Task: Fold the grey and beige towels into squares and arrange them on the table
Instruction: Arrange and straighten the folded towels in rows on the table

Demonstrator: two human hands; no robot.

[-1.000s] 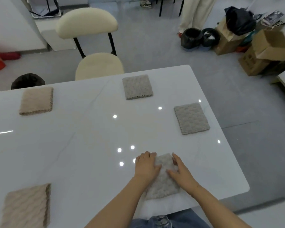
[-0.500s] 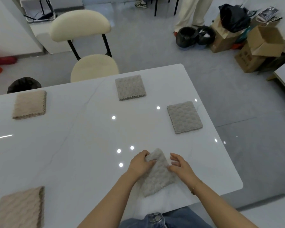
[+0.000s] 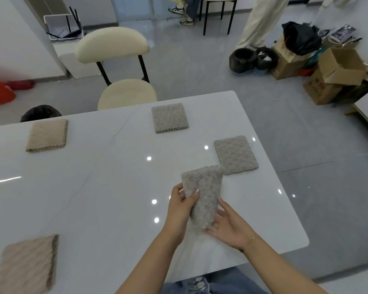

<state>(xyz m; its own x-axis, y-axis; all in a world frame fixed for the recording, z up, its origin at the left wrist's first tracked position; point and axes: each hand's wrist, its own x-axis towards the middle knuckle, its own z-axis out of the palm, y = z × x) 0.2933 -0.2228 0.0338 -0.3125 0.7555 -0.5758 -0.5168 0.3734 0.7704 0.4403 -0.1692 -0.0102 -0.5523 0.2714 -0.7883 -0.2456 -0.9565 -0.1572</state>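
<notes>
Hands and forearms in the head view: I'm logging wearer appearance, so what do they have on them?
Both forearms are bare, with no sleeves in view. The right hand has a thin bracelet at the wrist. The left hand wears nothing visible. Fingernails look pale and fairly long. No gloves or markings.

The tabletop [image 3: 94, 187] was glossy white with faint grey veins. Three towels were grey with a bumpy scale-like pattern: the held towel [image 3: 204, 187], the far grey towel [image 3: 169, 117] and the right grey towel [image 3: 235, 154]. Two were beige (wavy ribbing): the far beige towel [image 3: 47, 135] and the near beige towel [image 3: 27, 265]. The chair [image 3: 126, 93] was cream with black legs.
</notes>
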